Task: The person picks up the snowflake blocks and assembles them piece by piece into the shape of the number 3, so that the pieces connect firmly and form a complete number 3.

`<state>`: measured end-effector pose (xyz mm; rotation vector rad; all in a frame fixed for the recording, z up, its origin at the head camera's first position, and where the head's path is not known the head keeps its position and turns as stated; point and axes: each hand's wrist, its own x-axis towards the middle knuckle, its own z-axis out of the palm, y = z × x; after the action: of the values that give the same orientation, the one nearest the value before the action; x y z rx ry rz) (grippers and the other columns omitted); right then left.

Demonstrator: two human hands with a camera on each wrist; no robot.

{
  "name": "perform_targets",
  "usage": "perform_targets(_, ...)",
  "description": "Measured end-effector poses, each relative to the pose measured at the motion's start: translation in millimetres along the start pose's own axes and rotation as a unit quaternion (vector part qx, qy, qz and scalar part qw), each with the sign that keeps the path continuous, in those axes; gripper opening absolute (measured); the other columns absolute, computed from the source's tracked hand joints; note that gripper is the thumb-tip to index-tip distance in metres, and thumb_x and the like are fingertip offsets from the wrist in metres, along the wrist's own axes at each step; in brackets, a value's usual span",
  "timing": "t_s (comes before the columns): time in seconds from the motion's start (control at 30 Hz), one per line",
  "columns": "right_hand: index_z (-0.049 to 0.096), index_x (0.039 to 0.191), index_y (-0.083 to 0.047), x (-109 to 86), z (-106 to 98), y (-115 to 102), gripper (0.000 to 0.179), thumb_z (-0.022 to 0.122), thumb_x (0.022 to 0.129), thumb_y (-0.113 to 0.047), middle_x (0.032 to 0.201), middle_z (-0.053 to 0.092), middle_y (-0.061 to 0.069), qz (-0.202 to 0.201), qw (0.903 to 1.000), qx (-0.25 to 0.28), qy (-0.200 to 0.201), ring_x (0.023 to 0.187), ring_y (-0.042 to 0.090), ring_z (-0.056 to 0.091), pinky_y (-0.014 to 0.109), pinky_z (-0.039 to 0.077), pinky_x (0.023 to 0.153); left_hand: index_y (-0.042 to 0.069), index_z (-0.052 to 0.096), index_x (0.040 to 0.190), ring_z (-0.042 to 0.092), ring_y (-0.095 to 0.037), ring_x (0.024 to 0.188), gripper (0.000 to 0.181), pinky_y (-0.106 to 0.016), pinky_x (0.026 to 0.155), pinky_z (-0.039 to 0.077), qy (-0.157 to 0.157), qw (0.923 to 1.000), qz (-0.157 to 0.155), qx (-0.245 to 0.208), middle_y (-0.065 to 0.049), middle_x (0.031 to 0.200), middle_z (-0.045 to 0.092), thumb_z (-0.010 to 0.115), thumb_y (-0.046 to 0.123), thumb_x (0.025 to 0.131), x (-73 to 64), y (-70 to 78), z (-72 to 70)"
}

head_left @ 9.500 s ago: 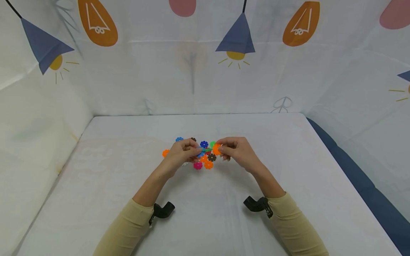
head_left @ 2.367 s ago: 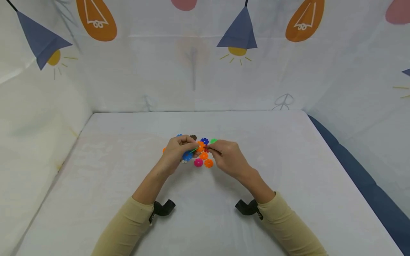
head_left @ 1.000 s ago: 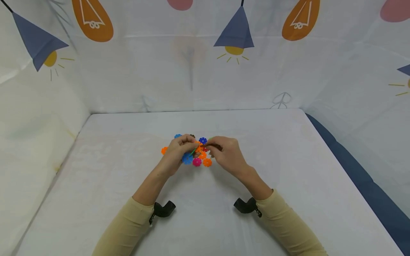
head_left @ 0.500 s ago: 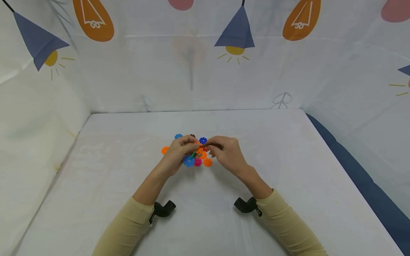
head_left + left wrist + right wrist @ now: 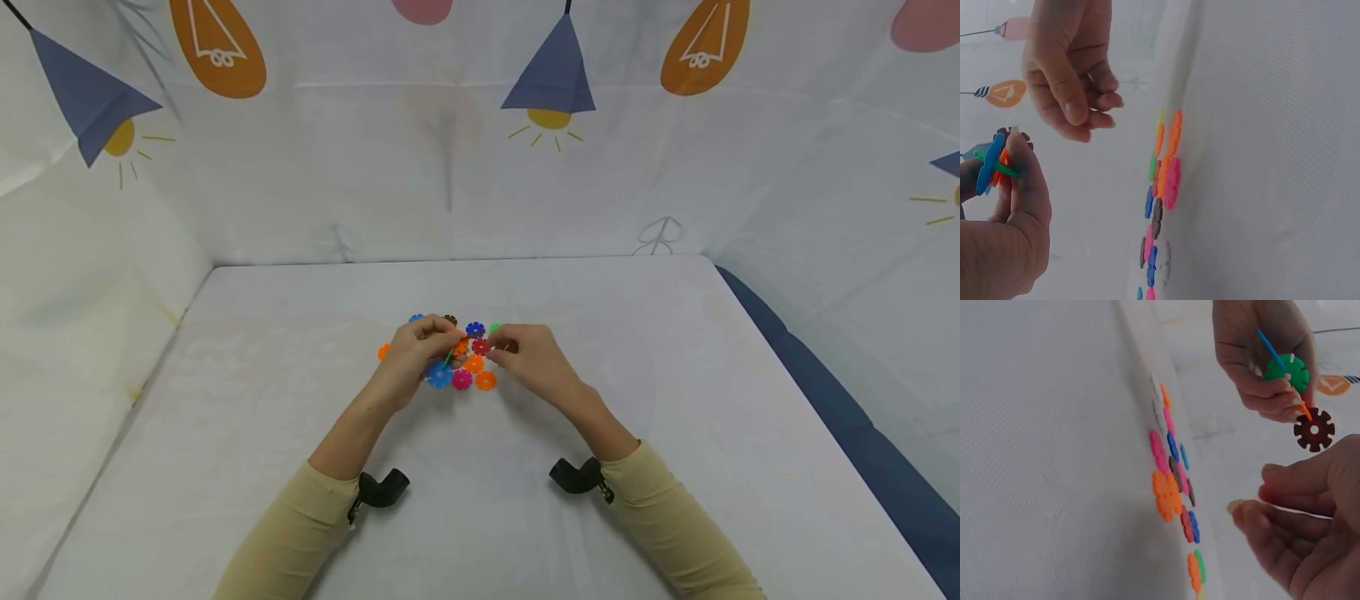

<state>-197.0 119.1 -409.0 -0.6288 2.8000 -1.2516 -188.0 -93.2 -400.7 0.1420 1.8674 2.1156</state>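
In the left hand (image 5: 411, 354), a joined cluster of notched plastic discs is pinched between thumb and curled fingers, above the white table (image 5: 480, 525). The cluster is made up of a light blue disc (image 5: 439, 376), a green disc (image 5: 1297, 375), an orange disc (image 5: 462, 346) and a dark brown disc (image 5: 1323, 434), set at angles to one another. By the right hand (image 5: 532, 354), at 3 o'clock from the cluster, nothing is held; its fingers are loosely bent, and a small gap is left between thumb and forefinger, near the dark brown disc.

Seen from the head, loose plastic discs are spread flat around the cluster: a magenta disc (image 5: 461, 380) at 5 o'clock, an orange loose disc (image 5: 486, 381) at 4, a red disc (image 5: 481, 346) at 3 and a deep blue disc (image 5: 476, 330) between 1 and 2.
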Motion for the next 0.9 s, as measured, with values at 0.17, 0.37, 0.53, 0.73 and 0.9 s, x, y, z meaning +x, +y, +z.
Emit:
perform_targets(0.17, 0.073, 0.104, -0.007, 2.7, 10, 7, 0.023, 0.075, 0.086, -0.020, 0.083, 0.067, 0.002, 0.060, 0.9903, -0.091, -0.086, 0.075, 0.015, 0.057, 0.025, 0.049, 0.064, 0.000, 0.055, 0.103, 0.063, -0.014, 0.069, 0.022, -0.022, 0.072, 0.059, 0.002, 1.0000, 0.003, -0.006, -0.006, 0.088, 0.061, 0.061, 0.021, 0.099, -0.6, 0.6, -0.1)
perform_targets(0.37, 0.071, 0.097, -0.008, 2.7, 21, 9, 0.028, 0.082, 0.079, -0.027, 0.081, 0.061, 0.002, 0.094, 0.9811, -0.127, -0.112, 0.074, 0.016, 0.054, 0.028, 0.045, 0.064, 0.000, 0.055, 0.100, 0.063, -0.013, 0.068, 0.020, -0.021, 0.071, 0.059, 0.005, 0.9998, 0.002, -0.018, -0.006, 0.087, 0.061, 0.061, 0.019, 0.099, -0.3, 1.1, -0.3)
perform_targets(0.53, 0.069, 0.101, -0.008, 0.9, 23, 7, 0.031, 0.081, 0.078, -0.024, 0.084, 0.059, 0.001, 0.091, 0.9777, -0.142, -0.125, 0.077, 0.017, 0.054, 0.029, 0.046, 0.065, 0.001, 0.055, 0.100, 0.063, -0.012, 0.068, 0.018, -0.021, 0.070, 0.059, 0.004, 0.9997, -0.004, -0.026, -0.006, 0.090, 0.060, 0.060, 0.018, 0.099, 0.7, 0.8, 0.4)
perform_targets(0.73, 0.068, 0.098, -0.007, 2.4, 24, 8, 0.023, 0.080, 0.080, -0.016, 0.081, 0.058, 0.002, 0.076, 0.9794, -0.137, -0.127, 0.076, 0.017, 0.052, 0.027, 0.045, 0.065, 0.001, 0.055, 0.100, 0.063, -0.013, 0.069, 0.017, -0.022, 0.070, 0.059, 0.001, 0.9995, -0.007, -0.031, -0.007, 0.092, 0.058, 0.058, 0.018, 0.100, 1.7, -0.6, -0.2)
perform_targets(0.9, 0.066, 0.092, -0.007, 3.7, 24, 13, 0.020, 0.080, 0.079, -0.010, 0.079, 0.056, 0.004, 0.075, 0.9833, -0.099, -0.133, 0.075, 0.018, 0.051, 0.028, 0.043, 0.064, 0.002, 0.054, 0.099, 0.063, -0.013, 0.069, 0.016, -0.022, 0.071, 0.059, -0.004, 0.9994, -0.011, -0.032, -0.007, 0.090, 0.058, 0.057, 0.018, 0.100, 1.8, -1.4, -0.3)
